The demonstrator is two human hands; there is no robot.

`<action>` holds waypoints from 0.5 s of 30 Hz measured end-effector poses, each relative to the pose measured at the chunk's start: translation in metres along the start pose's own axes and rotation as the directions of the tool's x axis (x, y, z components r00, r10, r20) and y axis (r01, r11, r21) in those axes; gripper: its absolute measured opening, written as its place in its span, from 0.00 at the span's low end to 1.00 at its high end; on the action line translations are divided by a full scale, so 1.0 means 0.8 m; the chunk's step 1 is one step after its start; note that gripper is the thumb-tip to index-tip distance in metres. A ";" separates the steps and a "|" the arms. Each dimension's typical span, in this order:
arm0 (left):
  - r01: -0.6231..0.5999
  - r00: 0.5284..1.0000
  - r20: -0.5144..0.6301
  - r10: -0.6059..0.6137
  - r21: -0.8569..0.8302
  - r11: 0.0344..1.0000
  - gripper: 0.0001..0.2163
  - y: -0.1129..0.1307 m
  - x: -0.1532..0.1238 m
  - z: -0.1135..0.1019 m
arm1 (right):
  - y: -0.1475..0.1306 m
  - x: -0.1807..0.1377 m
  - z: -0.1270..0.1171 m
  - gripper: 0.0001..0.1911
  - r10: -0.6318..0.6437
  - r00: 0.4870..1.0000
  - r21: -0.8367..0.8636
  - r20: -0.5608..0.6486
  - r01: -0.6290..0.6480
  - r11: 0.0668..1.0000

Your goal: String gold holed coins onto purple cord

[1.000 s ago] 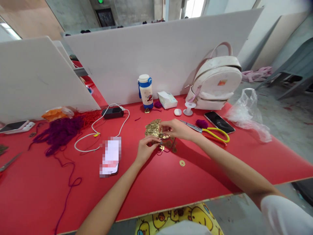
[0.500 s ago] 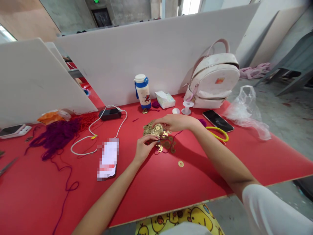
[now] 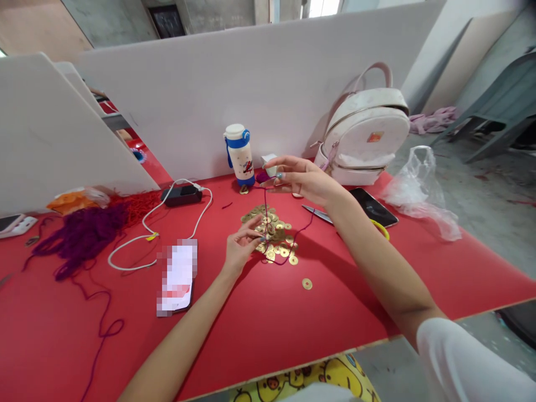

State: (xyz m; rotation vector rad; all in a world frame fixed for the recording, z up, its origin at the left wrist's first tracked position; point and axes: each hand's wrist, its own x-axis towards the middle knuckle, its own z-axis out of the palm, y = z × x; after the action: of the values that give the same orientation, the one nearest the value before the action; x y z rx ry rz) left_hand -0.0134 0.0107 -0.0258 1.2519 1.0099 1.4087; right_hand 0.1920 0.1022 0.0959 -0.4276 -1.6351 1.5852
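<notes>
A heap of brass coins (image 3: 274, 231) with holes lies mid-table on the red table (image 3: 268, 329). My left hand (image 3: 242, 245) pinches a strung coin at the heap's near left edge. My right hand (image 3: 299, 178) is raised above and behind the heap, thumb and finger pinched on a purple cord (image 3: 264, 209) that runs taut down to the coins and loops away to the right. One loose coin (image 3: 307, 283) lies nearer me.
A blurred phone (image 3: 176, 276), white cable and black power bank (image 3: 182, 194) sit left; purple and red yarn (image 3: 84, 231) far left. Behind stand a bottle (image 3: 238, 153), white backpack (image 3: 364, 139), scissors (image 3: 322, 215), second phone (image 3: 372, 205) and plastic bag (image 3: 422, 184). White dividers fence the table.
My right hand has lifted from the coin heap up and back, drawing the purple cord taut. My left hand stayed at the heap. The camera view tilted slightly.
</notes>
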 end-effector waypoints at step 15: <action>0.133 0.957 0.258 -0.134 0.022 0.991 0.06 0.005 -0.007 -0.003 | -0.021 -0.002 0.017 0.07 -0.221 0.950 -0.055 -0.220 0.215 0.975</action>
State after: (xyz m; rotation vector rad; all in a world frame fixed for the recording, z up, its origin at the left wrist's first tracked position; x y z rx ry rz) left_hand -0.0166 0.0046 -0.0229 1.3071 0.9000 1.1065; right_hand 0.1883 0.0894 0.1130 -0.4112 -1.4792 1.2995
